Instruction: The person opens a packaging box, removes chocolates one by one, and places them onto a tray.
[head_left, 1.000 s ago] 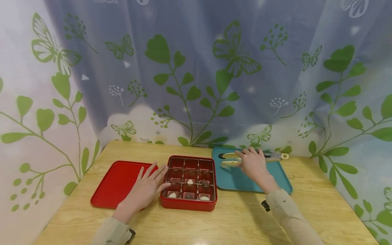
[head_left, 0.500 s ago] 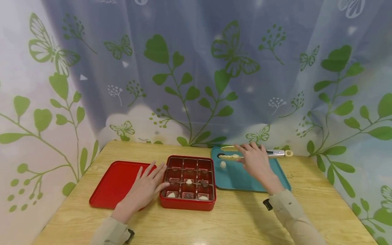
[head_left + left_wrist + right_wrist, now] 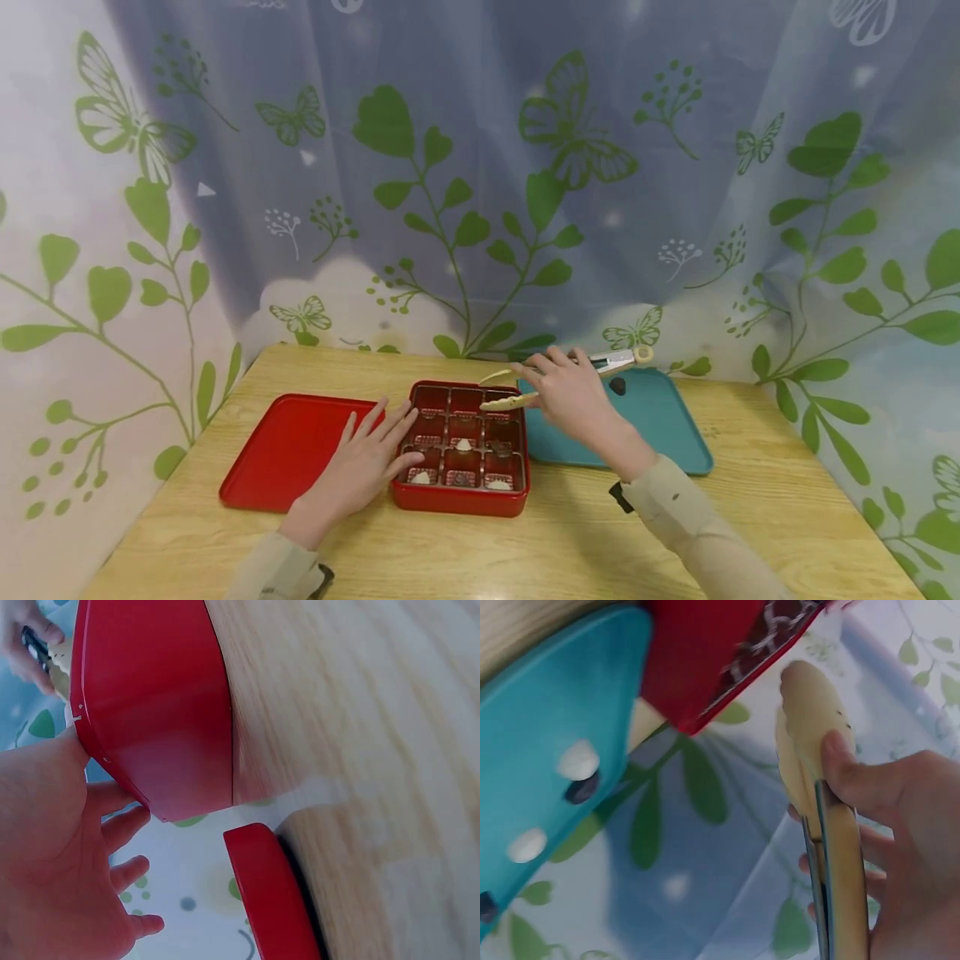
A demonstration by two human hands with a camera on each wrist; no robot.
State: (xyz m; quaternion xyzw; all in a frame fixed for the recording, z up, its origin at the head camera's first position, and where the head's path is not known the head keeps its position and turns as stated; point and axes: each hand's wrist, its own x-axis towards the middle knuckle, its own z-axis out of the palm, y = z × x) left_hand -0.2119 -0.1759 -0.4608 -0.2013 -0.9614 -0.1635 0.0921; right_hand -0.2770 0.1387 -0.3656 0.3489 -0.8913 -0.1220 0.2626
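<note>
My right hand (image 3: 573, 396) grips a pair of tongs (image 3: 832, 817) with cream tips and a metal handle. The tips stand apart above the back right compartments of the red divided box (image 3: 461, 502); whether anything is between them I cannot tell. White pieces (image 3: 463, 446) and dark pieces (image 3: 460, 479) lie in the front and middle compartments. My left hand (image 3: 356, 462), fingers spread and fairly straight, rests at the box's left rim. In the left wrist view that hand (image 3: 60, 847) touches the edge of the red box (image 3: 154, 705).
A blue tray (image 3: 652, 442) lies right of the box, with a dark piece (image 3: 617, 386) near its back. The right wrist view shows white pieces (image 3: 526, 845) and dark pieces (image 3: 582, 787) on it. Left of the box lies a red lid (image 3: 281, 454). A patterned curtain hangs behind.
My right hand has carried the tongs left, from above the blue tray to above the box's back right, uncovering a dark piece on the tray. My left hand has stayed at the box.
</note>
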